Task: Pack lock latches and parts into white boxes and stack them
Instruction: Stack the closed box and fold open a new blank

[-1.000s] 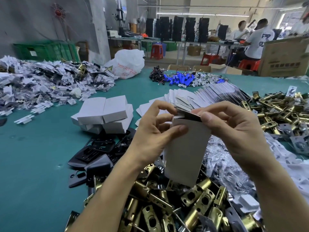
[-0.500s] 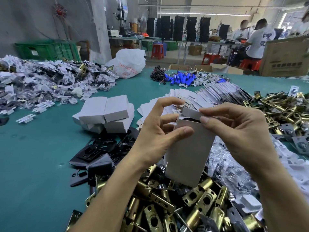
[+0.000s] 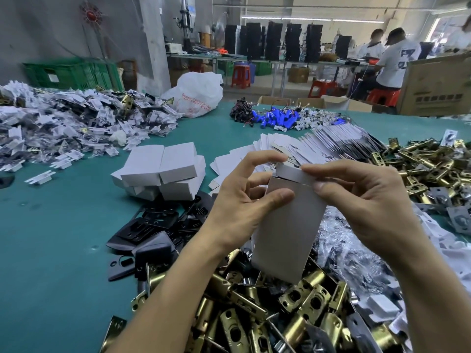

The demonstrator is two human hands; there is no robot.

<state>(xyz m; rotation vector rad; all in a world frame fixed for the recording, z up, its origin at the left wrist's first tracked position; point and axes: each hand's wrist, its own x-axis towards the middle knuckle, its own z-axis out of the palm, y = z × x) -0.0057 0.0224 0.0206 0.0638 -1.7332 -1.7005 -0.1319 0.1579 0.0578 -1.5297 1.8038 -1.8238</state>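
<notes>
now | white box point(image 3: 288, 225) upright between hands | left hand point(image 3: 242, 200), right hand point(image 3: 362, 202) gripping

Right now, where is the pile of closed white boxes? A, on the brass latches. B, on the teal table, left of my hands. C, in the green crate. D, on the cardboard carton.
B: the closed boxes lie on the table, left of the left hand, which with the right hand holds another box.
</notes>
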